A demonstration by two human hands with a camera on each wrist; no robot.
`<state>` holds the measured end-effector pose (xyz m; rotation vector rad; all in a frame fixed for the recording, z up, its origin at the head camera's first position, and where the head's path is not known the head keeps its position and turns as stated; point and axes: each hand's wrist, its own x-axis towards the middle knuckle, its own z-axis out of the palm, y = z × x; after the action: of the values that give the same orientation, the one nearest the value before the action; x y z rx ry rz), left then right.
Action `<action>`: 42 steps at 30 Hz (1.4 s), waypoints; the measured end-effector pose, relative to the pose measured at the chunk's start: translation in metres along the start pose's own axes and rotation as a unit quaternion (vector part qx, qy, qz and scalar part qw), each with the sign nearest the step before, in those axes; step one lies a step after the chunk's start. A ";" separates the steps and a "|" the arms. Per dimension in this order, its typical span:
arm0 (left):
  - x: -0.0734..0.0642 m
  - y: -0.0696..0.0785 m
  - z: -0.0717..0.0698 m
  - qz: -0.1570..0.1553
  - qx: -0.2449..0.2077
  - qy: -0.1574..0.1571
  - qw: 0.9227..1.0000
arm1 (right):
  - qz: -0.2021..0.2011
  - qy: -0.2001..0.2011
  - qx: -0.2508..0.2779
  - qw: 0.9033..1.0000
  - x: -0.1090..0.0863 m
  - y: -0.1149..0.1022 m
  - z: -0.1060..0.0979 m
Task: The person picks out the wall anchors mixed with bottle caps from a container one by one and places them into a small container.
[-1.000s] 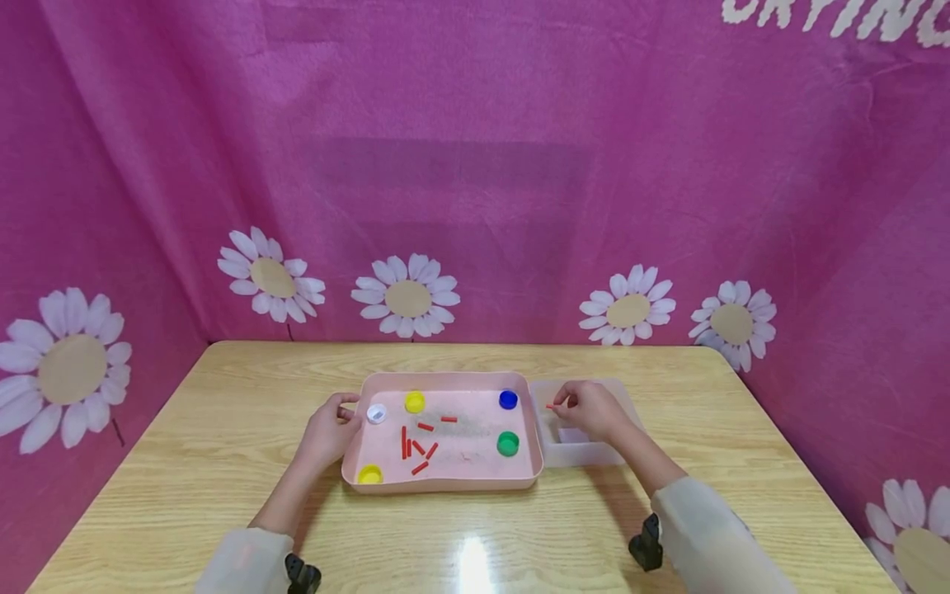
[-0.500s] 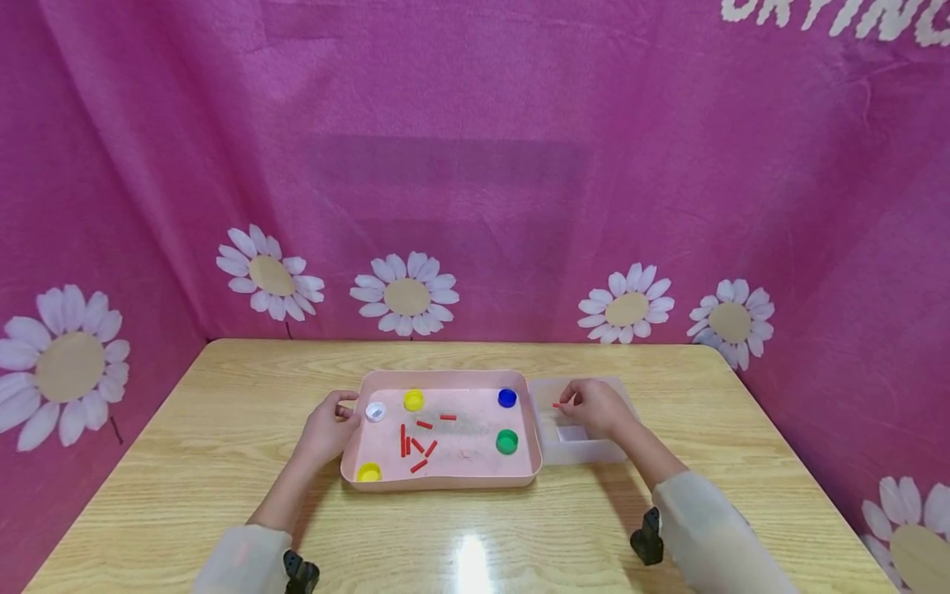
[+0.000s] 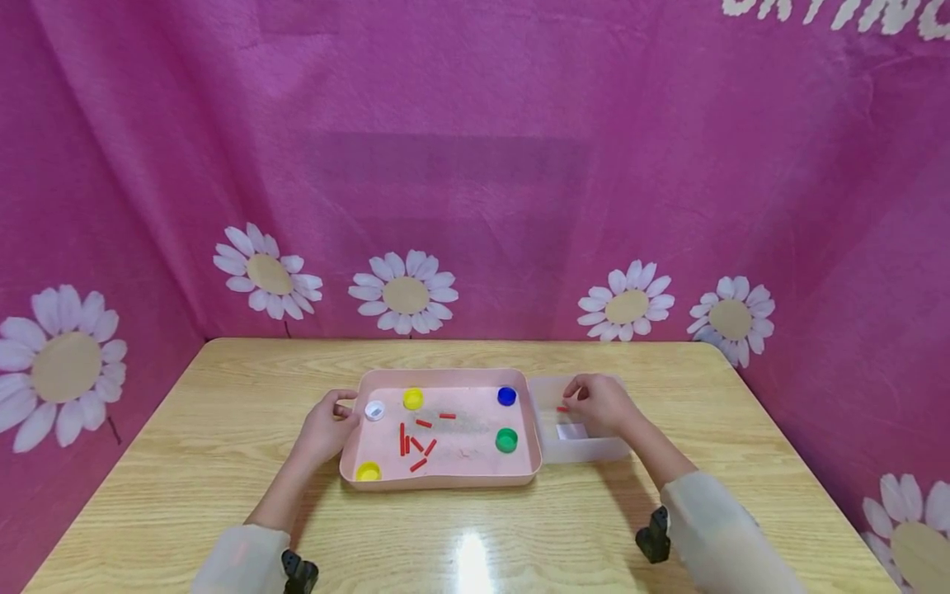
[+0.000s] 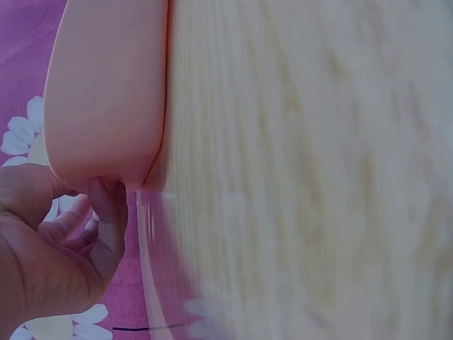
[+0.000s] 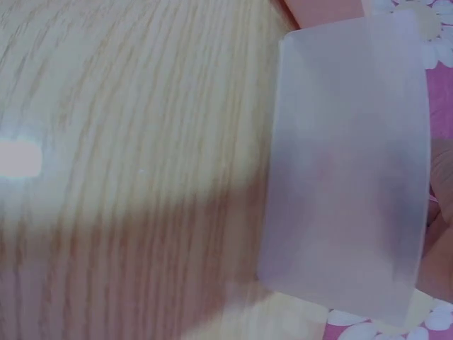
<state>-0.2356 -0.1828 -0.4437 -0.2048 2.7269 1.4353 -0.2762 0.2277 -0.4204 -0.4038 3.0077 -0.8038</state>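
Note:
A shallow pink tray (image 3: 475,470) lies on the table, with several short red sticks (image 3: 430,448) scattered on its floor. My left hand (image 3: 327,426) grips the tray's left end; in the left wrist view its curled fingers (image 4: 107,230) touch the tray's outer wall. Right of the tray stands a translucent white box (image 3: 590,451). Over it, my right hand (image 3: 603,404) pinches a small red stick (image 3: 562,409) between thumb and fingertips. The box wall (image 5: 340,170) hides most of that hand in the right wrist view.
Bottle caps sit inside the tray: a white cap (image 3: 374,410), a yellow cap (image 3: 413,399), another yellow cap (image 3: 368,471), a blue cap (image 3: 507,396) and a green cap (image 3: 507,440). A whitish rectangle (image 3: 571,431) shows inside the box. A flowered purple cloth (image 3: 475,206) hangs behind the table.
My right hand has shifted a little to the right over the translucent box with the red stick. The left hand keeps its place at the tray, and the sticks in the tray lie as before.

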 end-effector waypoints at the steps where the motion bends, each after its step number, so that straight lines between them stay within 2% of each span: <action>1: 0.000 0.000 0.000 0.000 0.000 0.001 1.000 | -0.003 0.002 0.004 1.000 0.000 -0.001 -0.002; 7: 0.002 -0.001 -0.001 0.002 0.005 0.004 1.000 | -0.011 0.004 0.029 1.000 0.001 -0.006 -0.008; 15: 0.001 0.000 0.000 -0.007 0.001 -0.003 1.000 | 0.004 0.005 0.036 0.999 0.002 -0.019 -0.010; 26: 0.002 -0.001 0.000 -0.005 0.003 -0.002 1.000 | -0.015 0.017 0.072 0.997 0.007 -0.036 -0.007; 42: 0.002 -0.001 0.000 -0.008 -0.002 0.000 1.000 | -0.049 0.004 0.067 0.997 0.019 -0.065 0.004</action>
<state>-0.2373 -0.1830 -0.4449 -0.2263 2.7170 1.4367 -0.2781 0.1663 -0.3908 -0.5491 2.9390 -1.0101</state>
